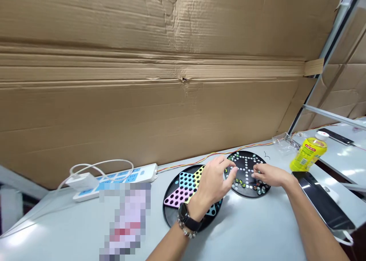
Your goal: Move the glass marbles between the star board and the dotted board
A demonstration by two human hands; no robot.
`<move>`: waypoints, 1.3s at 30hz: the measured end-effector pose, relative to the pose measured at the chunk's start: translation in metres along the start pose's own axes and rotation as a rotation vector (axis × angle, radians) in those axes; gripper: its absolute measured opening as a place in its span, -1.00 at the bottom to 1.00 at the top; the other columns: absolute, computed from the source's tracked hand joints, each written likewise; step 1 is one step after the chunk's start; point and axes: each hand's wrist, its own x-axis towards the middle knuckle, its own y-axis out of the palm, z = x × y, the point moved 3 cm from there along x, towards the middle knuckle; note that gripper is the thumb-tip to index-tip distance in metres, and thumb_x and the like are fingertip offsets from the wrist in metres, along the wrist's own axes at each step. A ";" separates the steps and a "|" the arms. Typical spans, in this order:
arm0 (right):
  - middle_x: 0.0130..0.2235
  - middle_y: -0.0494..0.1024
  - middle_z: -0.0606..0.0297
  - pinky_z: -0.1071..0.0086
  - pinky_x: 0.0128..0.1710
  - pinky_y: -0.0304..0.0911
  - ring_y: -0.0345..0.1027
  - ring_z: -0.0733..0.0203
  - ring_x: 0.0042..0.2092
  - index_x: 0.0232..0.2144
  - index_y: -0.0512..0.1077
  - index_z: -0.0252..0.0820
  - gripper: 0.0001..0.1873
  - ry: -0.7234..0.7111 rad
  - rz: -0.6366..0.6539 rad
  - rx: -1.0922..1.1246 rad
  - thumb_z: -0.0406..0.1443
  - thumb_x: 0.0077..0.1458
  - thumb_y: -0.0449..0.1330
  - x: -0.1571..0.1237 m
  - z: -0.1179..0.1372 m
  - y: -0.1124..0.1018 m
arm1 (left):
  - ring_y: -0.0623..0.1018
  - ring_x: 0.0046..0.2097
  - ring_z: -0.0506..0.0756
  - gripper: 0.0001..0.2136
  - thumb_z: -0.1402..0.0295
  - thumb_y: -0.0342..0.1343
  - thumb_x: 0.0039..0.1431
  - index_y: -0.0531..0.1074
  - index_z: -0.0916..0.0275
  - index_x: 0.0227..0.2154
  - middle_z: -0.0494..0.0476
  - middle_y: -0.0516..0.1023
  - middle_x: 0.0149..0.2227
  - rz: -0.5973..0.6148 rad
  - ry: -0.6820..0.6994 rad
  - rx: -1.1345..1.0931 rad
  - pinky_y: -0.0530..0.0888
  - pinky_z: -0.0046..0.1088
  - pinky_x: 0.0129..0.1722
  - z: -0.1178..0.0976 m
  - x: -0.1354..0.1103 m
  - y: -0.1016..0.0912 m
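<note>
On the white table, a round Chinese checkers board (171,217) with a coloured star of holes lies beneath my left hand (213,181). The thumb and fingers of that hand are apart, reaching toward a second round black board (246,166) with white dots. A watch and a beaded bracelet are on my left wrist. Glass marbles (240,183) sit around the rim of the second board, in loose groups. Above that board's right side is my right hand (268,174), fingers curled together in a pinch; whatever is between them is too small to make out.
A power strip (148,173) with a white charger (82,181) stands at the left, beside a blurred pinkish packet (130,215). To the right are a yellow drink bottle (309,152), a dark phone (323,202) and a clear plastic bag (284,143). Behind rises a cardboard wall (160,120).
</note>
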 end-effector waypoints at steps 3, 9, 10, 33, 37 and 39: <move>-0.39 0.51 0.26 0.38 -0.41 0.05 0.30 0.20 -0.38 -0.45 0.32 -0.14 -0.83 0.106 0.043 -0.115 -0.24 0.17 0.14 -0.007 0.002 0.002 | 0.55 -0.19 0.12 -0.78 0.29 0.00 0.33 0.53 0.15 -0.35 0.09 0.60 -0.25 0.003 0.003 -0.003 0.42 -0.34 -0.16 0.000 0.000 0.000; -0.37 0.53 0.23 0.34 -0.41 0.04 0.35 0.12 -0.34 -0.45 0.34 -0.14 -0.83 0.110 0.113 -0.168 -0.24 0.11 0.23 -0.009 0.014 0.012 | 0.52 -0.22 0.11 -0.74 0.26 -0.04 0.36 0.51 0.16 -0.36 0.07 0.58 -0.29 0.012 0.020 0.008 0.40 -0.36 -0.18 0.002 0.000 -0.001; -0.37 0.53 0.23 0.34 -0.41 0.04 0.36 0.12 -0.33 -0.45 0.35 -0.14 -0.84 0.104 0.120 -0.171 -0.25 0.11 0.23 -0.008 0.016 0.013 | 0.52 -0.22 0.11 -0.73 0.26 -0.04 0.37 0.51 0.16 -0.37 0.07 0.57 -0.29 0.013 0.021 0.012 0.39 -0.37 -0.19 0.002 0.000 -0.001; -0.15 0.59 0.04 0.28 -0.25 0.15 0.47 -0.07 -0.10 -0.14 0.38 -0.19 -0.82 0.026 0.102 -0.312 -0.29 0.22 0.07 0.001 0.023 0.023 | 0.55 -0.27 0.10 -0.59 0.18 -0.17 0.42 0.56 0.17 -0.36 0.09 0.61 -0.31 -0.007 -0.100 -0.070 0.42 -0.37 -0.20 0.028 0.008 -0.011; -0.13 0.59 -0.02 0.24 -0.18 0.18 0.47 -0.11 -0.05 -0.07 0.37 -0.21 -0.76 0.002 0.090 -0.345 -0.29 0.25 0.03 0.001 0.032 0.027 | 0.57 -0.14 0.14 -0.62 0.24 -0.20 0.42 0.55 0.18 -0.22 0.14 0.61 -0.19 0.070 -0.099 0.006 0.46 -0.32 -0.09 0.036 0.005 0.004; -0.13 0.59 -0.01 0.24 -0.17 0.19 0.47 -0.10 -0.05 -0.07 0.36 -0.21 -0.76 -0.010 0.085 -0.348 -0.28 0.25 0.02 0.002 0.033 0.027 | 0.54 -0.01 0.17 -0.67 0.28 -0.15 0.40 0.51 0.19 -0.04 0.18 0.58 -0.06 0.149 -0.081 0.092 0.44 -0.26 0.03 0.039 0.003 0.016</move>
